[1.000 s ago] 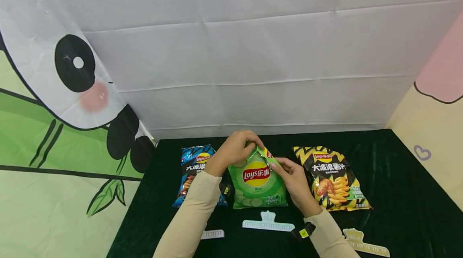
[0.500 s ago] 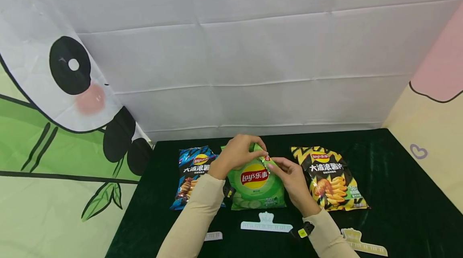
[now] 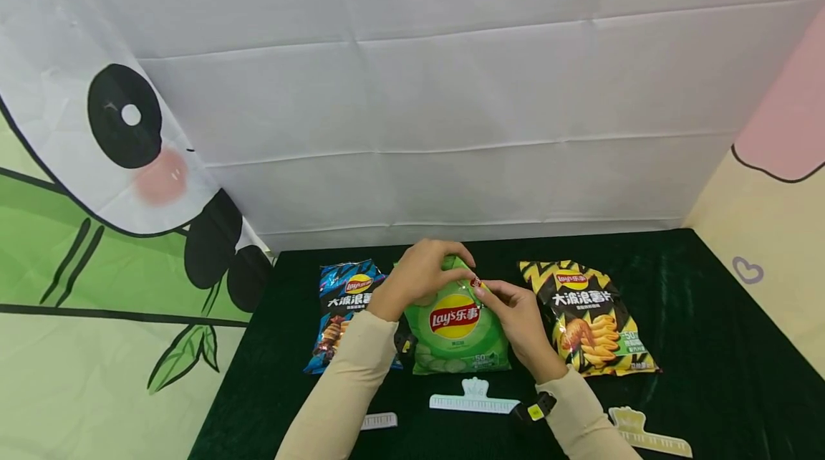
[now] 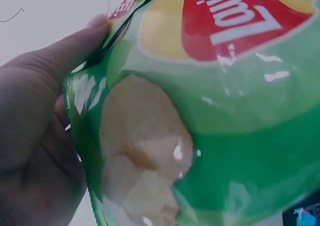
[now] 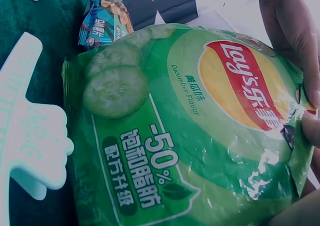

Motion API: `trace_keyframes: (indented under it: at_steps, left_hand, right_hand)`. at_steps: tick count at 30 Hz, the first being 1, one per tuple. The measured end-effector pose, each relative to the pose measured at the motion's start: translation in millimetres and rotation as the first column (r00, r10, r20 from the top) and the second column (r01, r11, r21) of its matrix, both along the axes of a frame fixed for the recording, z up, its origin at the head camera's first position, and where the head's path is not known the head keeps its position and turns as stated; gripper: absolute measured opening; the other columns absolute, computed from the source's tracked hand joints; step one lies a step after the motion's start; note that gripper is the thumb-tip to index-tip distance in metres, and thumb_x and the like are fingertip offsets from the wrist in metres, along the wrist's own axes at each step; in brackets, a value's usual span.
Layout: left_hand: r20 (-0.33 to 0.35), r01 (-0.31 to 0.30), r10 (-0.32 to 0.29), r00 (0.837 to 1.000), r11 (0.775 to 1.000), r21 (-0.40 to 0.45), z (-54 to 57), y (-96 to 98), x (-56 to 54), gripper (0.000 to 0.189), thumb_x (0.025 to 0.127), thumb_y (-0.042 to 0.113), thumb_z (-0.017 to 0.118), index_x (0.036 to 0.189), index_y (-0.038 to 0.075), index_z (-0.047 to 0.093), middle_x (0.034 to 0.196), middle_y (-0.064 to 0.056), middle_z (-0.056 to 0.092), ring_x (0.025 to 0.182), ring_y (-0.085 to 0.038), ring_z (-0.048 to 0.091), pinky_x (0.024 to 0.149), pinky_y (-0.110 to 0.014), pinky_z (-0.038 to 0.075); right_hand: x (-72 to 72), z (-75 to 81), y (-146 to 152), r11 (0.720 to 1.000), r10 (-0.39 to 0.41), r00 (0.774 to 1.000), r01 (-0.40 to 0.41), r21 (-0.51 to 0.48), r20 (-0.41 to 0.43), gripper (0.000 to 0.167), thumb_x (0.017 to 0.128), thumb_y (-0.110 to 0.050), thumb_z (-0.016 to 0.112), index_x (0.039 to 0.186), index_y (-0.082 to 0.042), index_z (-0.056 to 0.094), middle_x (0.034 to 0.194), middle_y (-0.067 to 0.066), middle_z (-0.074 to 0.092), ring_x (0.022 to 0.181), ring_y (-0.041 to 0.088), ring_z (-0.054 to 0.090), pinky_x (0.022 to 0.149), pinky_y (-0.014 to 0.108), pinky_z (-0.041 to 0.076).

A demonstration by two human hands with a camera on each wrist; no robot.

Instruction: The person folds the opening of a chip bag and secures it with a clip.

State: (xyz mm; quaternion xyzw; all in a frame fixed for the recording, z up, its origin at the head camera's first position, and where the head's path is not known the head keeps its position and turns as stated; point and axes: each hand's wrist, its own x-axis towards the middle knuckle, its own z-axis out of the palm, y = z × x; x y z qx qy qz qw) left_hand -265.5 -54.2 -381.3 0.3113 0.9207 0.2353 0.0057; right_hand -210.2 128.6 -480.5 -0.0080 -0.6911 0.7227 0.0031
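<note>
A green Lay's chip bag (image 3: 464, 352) with cucumber slices printed on it stands in the middle of the table, its top edge folded over toward me. My left hand (image 3: 428, 274) grips the top from the upper left, thumb on the fold. At the upper right of the bag, my right hand (image 3: 520, 320) pinches the folded corner between thumb and fingers. In the left wrist view the left thumb (image 4: 75, 43) lies along the fold of the bag (image 4: 240, 151). Both thumbs nearly meet there, and the fingers behind the bag are mostly hidden.
A blue chip bag (image 3: 329, 331) lies left, partly behind my left arm, and a black-and-yellow chip bag (image 3: 599, 331) lies right. In front are a pale blue sealing clip (image 3: 475, 401), a yellow clip (image 3: 651, 438) and a whitish clip (image 3: 380, 421) partly covered by my sleeve.
The bag's top has been folded over and down toward me. My left hand moved slightly down and right along it, its thumb coming close to the right thumb. The right hand keeps its pinch.
</note>
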Motion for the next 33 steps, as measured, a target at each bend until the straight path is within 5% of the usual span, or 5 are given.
trace_keyframes:
  at_steps: [8,17,33]
  left_hand:
    - [-0.034,-0.038,0.038,0.999,0.999,0.005,1.2,-9.6,-2.1,0.024,0.094,0.043,0.069,0.105,0.022,0.073,0.097,0.004,0.076,0.078,-0.009,0.065,0.073,-0.027,0.054]
    - [0.029,-0.06,0.06,0.998,0.998,-0.029,3.9,-13.2,-0.9,0.029,0.091,0.045,0.072,0.107,0.021,0.073,0.099,0.002,0.076,0.08,-0.011,0.065,0.075,-0.03,0.055]
    - [0.023,-0.035,0.034,0.999,0.999,0.01,0.8,-15.5,3.2,0.024,0.093,0.038,0.071,0.107,0.018,0.073,0.094,0.001,0.074,0.072,-0.009,0.06,0.069,-0.027,0.052]
  right_hand:
    - [0.0,-0.2,4,0.999,-0.022,1.0,0.022,0.029,0.018,0.033,0.097,-0.026,0.069,0.121,-0.003,0.07,0.114,0.006,0.073,0.094,0.011,0.068,0.081,0.024,0.057]
    - [1.4,-2.4,7,0.998,-0.027,0.999,0.024,0.062,0.034,0.03,0.097,-0.022,0.069,0.119,-0.002,0.07,0.117,0.011,0.072,0.094,0.013,0.068,0.081,0.024,0.058]
    - [6.6,-4.9,8,0.995,-0.077,0.996,0.074,0.069,0.04,0.028,0.093,-0.02,0.074,0.11,0.002,0.072,0.117,0.008,0.068,0.099,0.013,0.063,0.082,0.021,0.057]
